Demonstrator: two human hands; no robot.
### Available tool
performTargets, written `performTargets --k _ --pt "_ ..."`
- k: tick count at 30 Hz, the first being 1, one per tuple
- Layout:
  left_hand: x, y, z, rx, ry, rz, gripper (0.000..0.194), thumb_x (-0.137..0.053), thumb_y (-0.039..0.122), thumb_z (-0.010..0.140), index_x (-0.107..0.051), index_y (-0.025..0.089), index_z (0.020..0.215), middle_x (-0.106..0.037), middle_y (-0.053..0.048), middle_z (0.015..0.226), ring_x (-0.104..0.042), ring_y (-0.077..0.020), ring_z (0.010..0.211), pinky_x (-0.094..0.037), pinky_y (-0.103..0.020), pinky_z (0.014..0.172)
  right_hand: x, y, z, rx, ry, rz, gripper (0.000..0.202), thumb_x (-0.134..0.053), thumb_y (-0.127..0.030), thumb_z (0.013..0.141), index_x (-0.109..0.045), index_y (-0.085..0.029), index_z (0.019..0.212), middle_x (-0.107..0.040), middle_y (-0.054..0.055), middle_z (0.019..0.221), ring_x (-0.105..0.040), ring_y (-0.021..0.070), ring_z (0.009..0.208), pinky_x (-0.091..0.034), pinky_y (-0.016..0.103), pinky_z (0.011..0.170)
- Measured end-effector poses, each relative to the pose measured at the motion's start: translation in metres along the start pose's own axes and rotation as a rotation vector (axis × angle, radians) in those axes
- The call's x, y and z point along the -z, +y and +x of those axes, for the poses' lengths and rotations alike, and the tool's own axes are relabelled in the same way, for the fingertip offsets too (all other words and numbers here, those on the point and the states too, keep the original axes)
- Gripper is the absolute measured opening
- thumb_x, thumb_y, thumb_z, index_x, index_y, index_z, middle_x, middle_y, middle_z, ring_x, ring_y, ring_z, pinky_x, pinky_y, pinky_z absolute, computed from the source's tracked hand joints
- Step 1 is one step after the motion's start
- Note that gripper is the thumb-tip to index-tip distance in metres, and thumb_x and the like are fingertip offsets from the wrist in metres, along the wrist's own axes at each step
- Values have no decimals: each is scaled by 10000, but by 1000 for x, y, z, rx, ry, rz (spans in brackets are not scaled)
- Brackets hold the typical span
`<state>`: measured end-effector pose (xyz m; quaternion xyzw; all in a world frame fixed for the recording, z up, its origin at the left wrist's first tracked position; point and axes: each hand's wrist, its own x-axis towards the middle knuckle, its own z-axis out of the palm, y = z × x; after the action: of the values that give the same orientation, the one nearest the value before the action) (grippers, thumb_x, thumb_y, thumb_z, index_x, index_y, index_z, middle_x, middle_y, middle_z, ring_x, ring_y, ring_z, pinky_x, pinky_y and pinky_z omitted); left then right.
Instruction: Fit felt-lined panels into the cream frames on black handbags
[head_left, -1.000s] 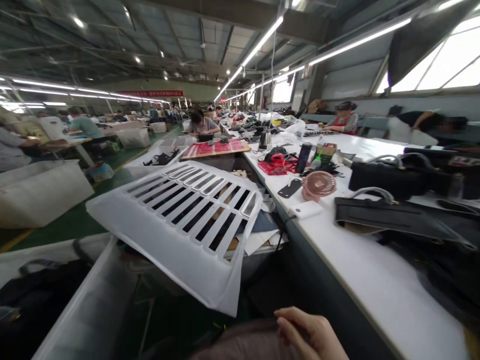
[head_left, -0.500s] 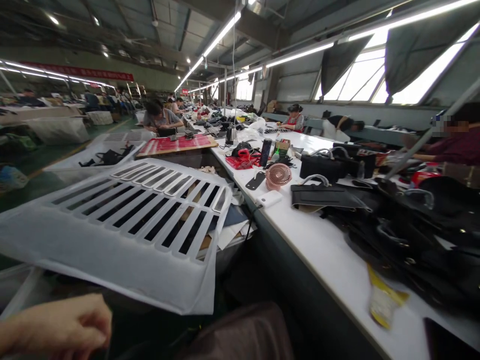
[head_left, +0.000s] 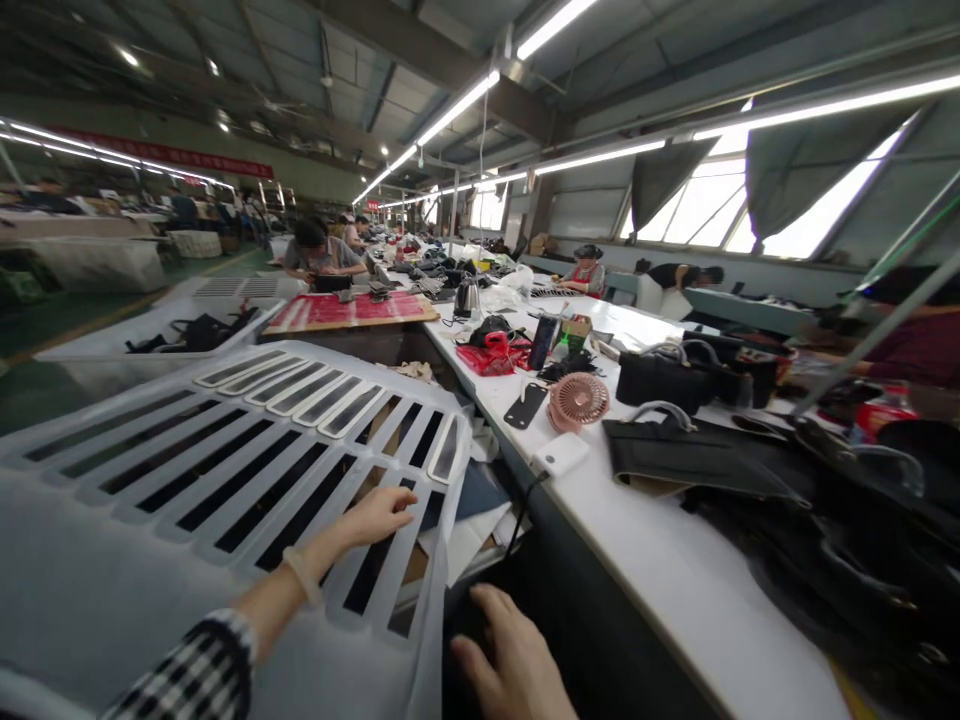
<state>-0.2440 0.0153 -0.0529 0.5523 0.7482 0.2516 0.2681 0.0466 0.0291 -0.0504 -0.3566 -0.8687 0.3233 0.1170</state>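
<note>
My left hand (head_left: 381, 515) reaches out over a white slotted panel (head_left: 180, 580), its fingers loosely bent and slightly apart, with nothing visible in them. Whether it touches the surface I cannot tell. Several pale-rimmed long oval pieces (head_left: 346, 407) lie in a row along the panel's far side, and another oval piece (head_left: 444, 450) is near its right corner. My right hand (head_left: 517, 655) is low in the dark gap between panel and table, thumb and forefinger apart, holding nothing that shows.
Along the right runs a long white table (head_left: 660, 570) bearing a pink fan (head_left: 579, 402), a white box (head_left: 561, 455), a dark phone-shaped piece (head_left: 526, 406) and black handbags (head_left: 667, 450). Papers (head_left: 472, 530) lie beside the panel. Behind it are a tub (head_left: 97, 350) and a red-topped board (head_left: 345, 312). Other people work farther off.
My left hand has moved from the lower left, up and right over the panel. My right hand has come into view. A brown blurred shape at the bottom is gone, and the view has shifted.
</note>
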Motion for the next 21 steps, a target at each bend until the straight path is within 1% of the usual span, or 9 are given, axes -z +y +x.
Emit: performTargets --k 1,3,5,8,11,15,16,18,21 --pt "-3 -5 18 -8 32 9 284 -642 290 859 -641 149 1106 -679 -79 1110 -626 -223 1030 -466 -431 950 -10 -8 32 1 10 -74 534 -561 -278 812 -546 -120 1322 -520 162 1392 -581 311 1178 -495 381 958" --pt "-5 -12 53 -13 91 24 292 -629 303 887 -619 147 1135 -655 -85 1162 -613 -231 1070 -463 -464 967 -32 -18 87 -24 70 -215 607 -551 -227 816 -453 -48 1387 -411 224 1461 -527 332 1238 -469 403 984" --pt "-6 -17 86 -11 135 47 281 -614 310 903 -617 151 1134 -643 -87 1183 -604 -235 1094 -463 -472 977 -51 -17 129 -55 122 -342 625 -539 -152 803 -420 -27 1405 -427 242 1438 -547 336 1204 -492 396 941" --pt "-5 -26 135 -10 178 96 263 -601 315 914 -622 152 1119 -646 -86 1165 -599 -240 1103 -456 -486 987 -68 3 172 -87 150 -442 652 -456 17 745 -442 -46 1394 -495 226 1373 -579 322 1146 -521 370 870" --pt "-4 -34 183 -29 204 136 273 -578 321 927 -609 158 1144 -628 -90 1197 -582 -246 1131 -449 -493 996 -72 26 198 -99 177 -424 688 -374 98 697 -481 -65 1356 -518 228 1333 -593 302 1132 -515 357 861" --pt "-4 -41 243 -57 199 192 295 -564 318 934 -587 184 1196 -580 -97 1284 -537 -257 1195 -418 -508 1028 -74 36 222 -179 221 -252 540 -353 24 763 -537 -126 1248 -599 173 1149 -693 242 881 -535 321 732" --pt "-5 -42 256 -57 195 210 311 -565 318 933 -577 192 1217 -553 -100 1324 -512 -265 1226 -399 -519 1045 -75 36 228 -192 224 -233 485 -363 -22 795 -542 -133 1231 -604 164 1114 -698 246 847 -539 328 708" --pt "-7 -43 279 -49 184 248 350 -571 319 929 -553 201 1258 -495 -106 1394 -462 -284 1278 -362 -543 1071 -78 37 236 -185 218 -258 444 -438 -114 812 -538 -132 1243 -592 176 1130 -686 294 906 -547 372 708" --pt "-11 -42 305 -34 165 300 388 -587 317 919 -534 198 1284 -458 -109 1430 -429 -301 1306 -335 -567 1083 -82 47 240 -181 179 -289 571 -524 -49 695 -545 -107 1262 -573 223 1206 -663 363 977 -551 441 735"
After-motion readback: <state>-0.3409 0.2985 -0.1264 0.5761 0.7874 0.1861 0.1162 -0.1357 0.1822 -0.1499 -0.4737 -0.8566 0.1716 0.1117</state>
